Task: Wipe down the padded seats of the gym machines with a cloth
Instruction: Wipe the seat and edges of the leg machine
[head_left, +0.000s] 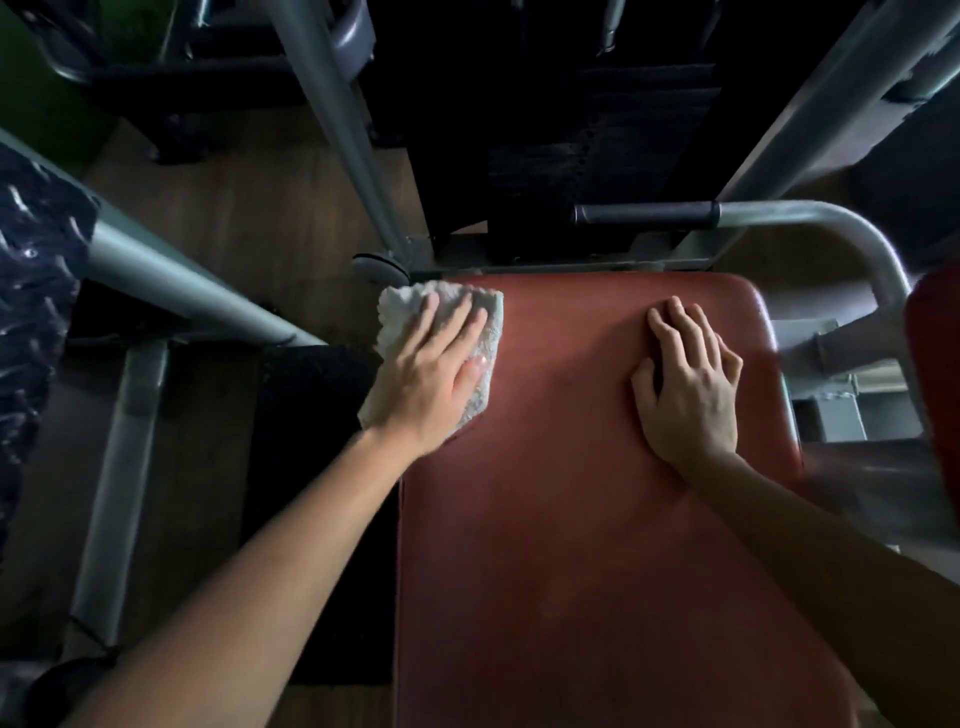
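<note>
A red padded seat fills the lower middle of the head view. A white folded cloth lies on the seat's far left corner, partly hanging over the left edge. My left hand presses flat on the cloth with fingers spread. Flat on the bare pad near its far right side rests my right hand, fingers apart, holding nothing.
Grey machine frame tubes rise beyond the seat. A curved handlebar with a black grip crosses at the far right. A dark weight stack stands behind. Another red pad shows at the right edge. Wooden floor lies to the left.
</note>
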